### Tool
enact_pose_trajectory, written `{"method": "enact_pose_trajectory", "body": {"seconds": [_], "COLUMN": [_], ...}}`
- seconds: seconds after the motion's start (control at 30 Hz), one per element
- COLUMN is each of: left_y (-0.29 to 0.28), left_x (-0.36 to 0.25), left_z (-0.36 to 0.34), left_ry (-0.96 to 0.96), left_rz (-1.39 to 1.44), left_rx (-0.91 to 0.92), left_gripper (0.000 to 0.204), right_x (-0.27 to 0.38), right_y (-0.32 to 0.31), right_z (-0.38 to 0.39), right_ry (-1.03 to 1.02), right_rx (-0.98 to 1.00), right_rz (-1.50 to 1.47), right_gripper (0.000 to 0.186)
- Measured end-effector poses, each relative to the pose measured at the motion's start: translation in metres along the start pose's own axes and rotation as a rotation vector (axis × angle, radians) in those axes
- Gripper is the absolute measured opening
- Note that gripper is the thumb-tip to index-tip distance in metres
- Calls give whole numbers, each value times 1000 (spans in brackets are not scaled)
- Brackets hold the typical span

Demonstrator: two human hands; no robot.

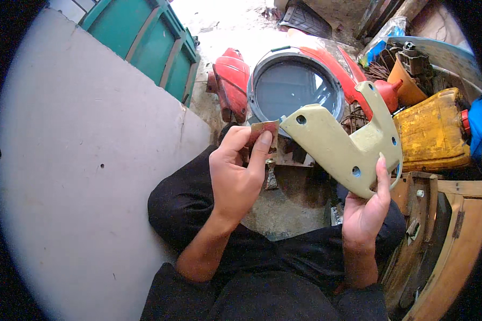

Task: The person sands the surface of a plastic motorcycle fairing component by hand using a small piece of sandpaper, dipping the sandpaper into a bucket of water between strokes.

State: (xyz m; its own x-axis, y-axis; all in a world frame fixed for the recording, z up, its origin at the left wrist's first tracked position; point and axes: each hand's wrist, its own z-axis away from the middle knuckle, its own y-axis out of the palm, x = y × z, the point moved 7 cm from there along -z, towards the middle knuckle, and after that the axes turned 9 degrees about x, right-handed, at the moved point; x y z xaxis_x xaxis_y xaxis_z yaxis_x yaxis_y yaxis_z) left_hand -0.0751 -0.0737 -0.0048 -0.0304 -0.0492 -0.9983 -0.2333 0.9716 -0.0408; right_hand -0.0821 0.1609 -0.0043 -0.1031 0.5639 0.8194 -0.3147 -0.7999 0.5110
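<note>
My right hand (367,214) grips the lower end of a pale yellow-green plastic panel (343,152), thumb on its face. The panel is curved, with a notch at the top and several round holes, some edged in blue. Between the thumb and fingers of my left hand (238,168) is a small folded piece of sandpaper (264,132), reddish-brown. It sits close beside the panel's left tip; whether they touch I cannot tell. Behind the panel stands a round bucket (254,93) of greyish water, partly hidden by it.
Red plastic panels (233,80) lie beyond the bucket on both sides. A yellow jerrycan (434,134), an orange pot (407,83) and a wooden frame (460,235) crowd the right. A pale wall (91,150) runs along the left, with a green door (144,40) behind it.
</note>
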Motion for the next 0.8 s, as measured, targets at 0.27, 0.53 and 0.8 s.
{"method": "enact_pose_trajectory", "body": {"seconds": [0.27,0.53,0.8], "left_y": [0,9,22], "left_x": [-9,-32,-27], "left_z": [2,8,13], "left_ry": [123,317,410], "left_rz": [-303,-524,-698], "left_rx": [-53,-139,-116], "left_gripper": [15,17,29], "right_x": [2,2,0], "right_y": [8,14,17], "right_z": [8,15,16], "right_ry": [-37,-66,-76], "right_rx": [6,34,38], "right_rz": [41,59,70], "right_gripper": [49,49,47]}}
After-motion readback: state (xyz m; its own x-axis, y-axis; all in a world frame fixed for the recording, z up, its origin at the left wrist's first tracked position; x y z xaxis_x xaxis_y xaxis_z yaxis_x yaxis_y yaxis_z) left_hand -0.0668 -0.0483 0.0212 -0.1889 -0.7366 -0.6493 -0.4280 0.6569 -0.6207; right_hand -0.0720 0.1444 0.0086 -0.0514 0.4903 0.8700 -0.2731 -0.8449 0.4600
